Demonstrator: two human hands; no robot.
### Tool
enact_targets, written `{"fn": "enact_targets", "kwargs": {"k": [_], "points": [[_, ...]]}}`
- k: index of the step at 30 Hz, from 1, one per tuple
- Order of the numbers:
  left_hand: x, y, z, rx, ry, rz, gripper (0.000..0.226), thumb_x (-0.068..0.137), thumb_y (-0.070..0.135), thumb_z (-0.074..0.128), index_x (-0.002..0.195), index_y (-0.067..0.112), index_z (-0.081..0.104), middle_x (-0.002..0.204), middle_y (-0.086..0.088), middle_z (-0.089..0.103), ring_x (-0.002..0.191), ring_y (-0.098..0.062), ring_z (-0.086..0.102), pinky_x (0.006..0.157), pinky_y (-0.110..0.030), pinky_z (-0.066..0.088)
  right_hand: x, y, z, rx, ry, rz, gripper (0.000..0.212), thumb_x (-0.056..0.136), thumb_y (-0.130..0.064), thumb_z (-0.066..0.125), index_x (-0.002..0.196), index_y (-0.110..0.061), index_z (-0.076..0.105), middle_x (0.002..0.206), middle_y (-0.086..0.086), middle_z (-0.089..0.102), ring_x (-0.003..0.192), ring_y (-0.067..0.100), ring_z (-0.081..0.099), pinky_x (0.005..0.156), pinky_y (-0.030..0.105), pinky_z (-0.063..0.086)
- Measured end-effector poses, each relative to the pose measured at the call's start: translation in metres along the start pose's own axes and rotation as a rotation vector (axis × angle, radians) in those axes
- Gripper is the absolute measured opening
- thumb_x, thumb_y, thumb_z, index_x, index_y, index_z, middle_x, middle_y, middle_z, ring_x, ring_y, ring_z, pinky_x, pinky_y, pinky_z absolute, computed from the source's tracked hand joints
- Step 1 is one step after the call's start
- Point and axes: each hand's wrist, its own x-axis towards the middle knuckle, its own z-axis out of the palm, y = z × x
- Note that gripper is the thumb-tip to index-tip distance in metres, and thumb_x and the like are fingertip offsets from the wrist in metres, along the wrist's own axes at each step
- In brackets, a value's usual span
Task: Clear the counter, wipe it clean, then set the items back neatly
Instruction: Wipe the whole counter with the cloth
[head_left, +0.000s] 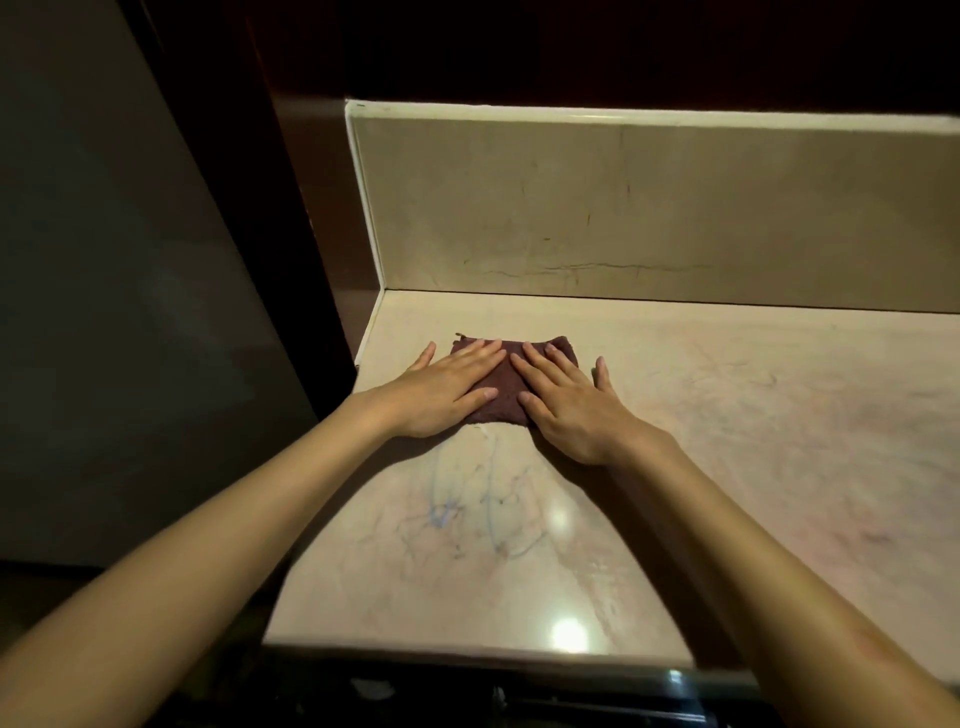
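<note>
Maroon terry cloth (501, 387), folded into a small pad, lies flat on the pale marbled table (727, 415) under both hands. The left hand (447, 392) covers its left half and the right hand (563, 402) its right half; the fingers of both are straight and spread, palms down, pressing rather than gripping, and the 2 index fingers almost meet over the middle of the cloth.

This looks like the wiping step. No items show anywhere on the table, so the clearing seems done, and setting things back has not begun. Faint bluish streaks (467, 514) mark the surface just behind the hands, toward the person, and I judge these to be smears or moisture, though they could be veining in the stone.

The cloth sits close to the left end of the table, with the upright backsplash (623, 208) a little beyond the fingertips and a dark cabinet panel (249, 208) off to the left of the left hand. The next move likely calls for even downward pressure from both palms while sliding the cloth, probably rightward across the broad stretch to the right of the right hand, keeping the pad flat so it does not bunch.

No brand, label or writing can be read on the cloth or any surface.
</note>
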Motion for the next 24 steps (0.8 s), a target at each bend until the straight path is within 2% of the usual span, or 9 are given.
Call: {"fn": "enact_targets", "kwargs": {"k": [17,24], "points": [[-0.159,0.083,0.053,-0.044,0.008,-0.056,0.056,0.103,0.039,0.027,0.152,0.030,0.004,0.160,0.014,-0.002,0.145,0.001,-0.007,0.117,-0.040,-0.008,-0.160,-0.051,0.037,0.003,-0.026,-0.111,0.055,0.104,-0.040,0.018,0.154,-0.028,0.000,0.161,-0.010,-0.010,0.147,0.010,-0.011,0.114,0.054,-0.012],[-0.198,0.106,0.065,-0.026,0.025,-0.070,0.054,0.103,0.040,0.026,0.152,0.031,0.005,0.160,0.016,-0.001,0.143,0.004,-0.007,0.117,-0.040,-0.008,-0.205,-0.067,0.047,-0.029,-0.010,-0.121,0.056,0.103,-0.041,0.017,0.154,-0.027,-0.004,0.160,-0.010,-0.013,0.147,0.009,-0.014,0.113,0.052,-0.016]]}}
